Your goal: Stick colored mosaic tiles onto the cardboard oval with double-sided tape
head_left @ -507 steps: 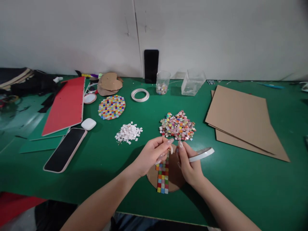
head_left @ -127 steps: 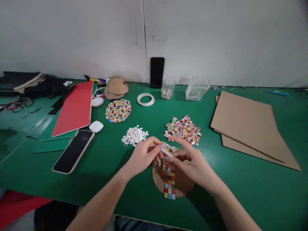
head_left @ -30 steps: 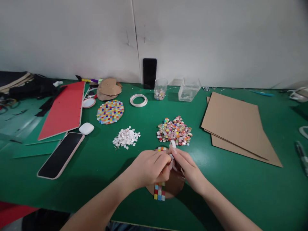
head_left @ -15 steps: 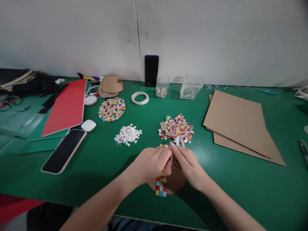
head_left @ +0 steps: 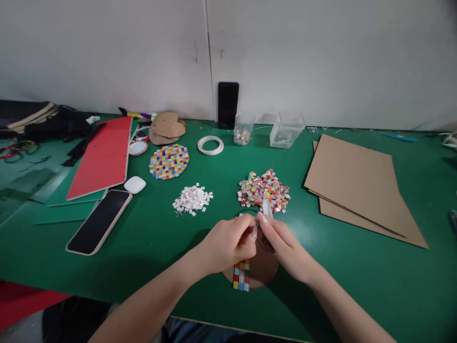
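Note:
Both hands meet above a round brown cardboard disc (head_left: 262,274) that bears a strip of coloured square tiles (head_left: 242,277). My left hand (head_left: 232,240) is closed, thumb and index finger pinched; whatever sits between them is too small to name. My right hand (head_left: 285,245) is closed too, its fingertips touching those of the left, around something I cannot make out. A whitish, strip-like piece (head_left: 267,208) sticks up beyond the right fingertips, over the edge of a heap of multicoloured tiles (head_left: 262,188). Left of that heap lies a pile of small white squares (head_left: 193,199).
A tile-covered disc (head_left: 169,162), a tape roll (head_left: 210,145), a cup (head_left: 244,128) and a clear box (head_left: 286,130) stand farther back. Cardboard sheets (head_left: 357,181) lie right; a phone (head_left: 100,222), white case (head_left: 134,185) and red board (head_left: 102,159) lie left. Another phone (head_left: 228,105) leans on the wall.
The view has shifted slightly, moving everything a little to the right. My fingertips stay together, with the left hand's fingers slightly changed in pose. The whitish piece has changed its angle.

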The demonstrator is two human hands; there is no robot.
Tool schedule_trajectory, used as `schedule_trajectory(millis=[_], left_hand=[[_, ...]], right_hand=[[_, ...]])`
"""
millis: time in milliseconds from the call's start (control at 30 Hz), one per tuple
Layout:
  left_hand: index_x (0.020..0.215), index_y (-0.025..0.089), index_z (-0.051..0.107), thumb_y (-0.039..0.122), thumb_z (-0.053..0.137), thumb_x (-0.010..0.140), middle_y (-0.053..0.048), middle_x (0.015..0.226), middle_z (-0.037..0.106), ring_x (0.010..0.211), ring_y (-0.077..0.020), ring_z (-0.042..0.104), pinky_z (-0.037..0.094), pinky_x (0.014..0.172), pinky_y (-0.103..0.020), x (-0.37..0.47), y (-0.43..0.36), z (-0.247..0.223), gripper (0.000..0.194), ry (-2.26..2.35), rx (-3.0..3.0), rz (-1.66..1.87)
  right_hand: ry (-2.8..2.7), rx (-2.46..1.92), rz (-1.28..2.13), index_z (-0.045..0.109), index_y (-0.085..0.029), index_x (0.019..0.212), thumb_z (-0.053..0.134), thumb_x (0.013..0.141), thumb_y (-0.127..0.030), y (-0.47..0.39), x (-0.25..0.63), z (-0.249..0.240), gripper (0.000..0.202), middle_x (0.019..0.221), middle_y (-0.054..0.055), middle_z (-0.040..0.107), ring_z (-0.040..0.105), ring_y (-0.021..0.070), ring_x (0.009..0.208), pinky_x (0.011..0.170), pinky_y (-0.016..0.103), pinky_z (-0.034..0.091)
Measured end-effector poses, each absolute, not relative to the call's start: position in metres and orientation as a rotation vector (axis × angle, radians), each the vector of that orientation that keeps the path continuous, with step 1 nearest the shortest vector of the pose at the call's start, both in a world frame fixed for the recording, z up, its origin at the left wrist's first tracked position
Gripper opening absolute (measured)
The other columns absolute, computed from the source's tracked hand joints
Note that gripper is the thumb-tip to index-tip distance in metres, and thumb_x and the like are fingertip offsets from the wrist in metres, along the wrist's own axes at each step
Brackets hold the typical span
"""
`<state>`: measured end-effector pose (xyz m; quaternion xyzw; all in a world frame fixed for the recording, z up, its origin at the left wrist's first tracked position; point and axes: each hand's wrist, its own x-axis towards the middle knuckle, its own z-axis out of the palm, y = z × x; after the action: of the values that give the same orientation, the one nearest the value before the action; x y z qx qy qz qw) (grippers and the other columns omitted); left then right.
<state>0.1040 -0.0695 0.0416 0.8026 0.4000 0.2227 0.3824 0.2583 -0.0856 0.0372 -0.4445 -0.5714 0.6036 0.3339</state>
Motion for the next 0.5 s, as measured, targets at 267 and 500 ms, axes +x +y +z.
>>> schedule_trajectory(millis=[267, 500], left_hand=[[0.074, 0.019, 0.040, 0.020, 0.036, 0.084, 0.005, 0.060, 0.044, 0.052, -0.0088, 0.041, 0.034, 0.049, -0.020, 0.1006, -0.0691, 0.0437, 0.011, 0.931, 1.962, 0.605], [0.074, 0.019, 0.042, 0.018, 0.038, 0.085, 0.006, 0.058, 0.044, 0.051, -0.0079, 0.040, 0.033, 0.048, -0.019, 0.0989, -0.0676, 0.0464, 0.012, 0.871, 1.883, 0.579]], right_hand=[[-1.514, -1.195, 1.526, 0.035, -0.020, 0.063, 0.029, 0.094, -0.046, -0.0868, 0.2585, 0.0332, 0.041, 0.058, -0.005, 0.031, 0.026, 0.0097, 0.052, 0.048, 0.023, 0.026], [-1.463, -1.178, 1.554, 0.035, -0.020, 0.063, 0.031, 0.093, -0.047, -0.0875, 0.2581, 0.0336, 0.041, 0.057, -0.005, 0.030, 0.024, 0.0091, 0.051, 0.045, 0.023, 0.023]])
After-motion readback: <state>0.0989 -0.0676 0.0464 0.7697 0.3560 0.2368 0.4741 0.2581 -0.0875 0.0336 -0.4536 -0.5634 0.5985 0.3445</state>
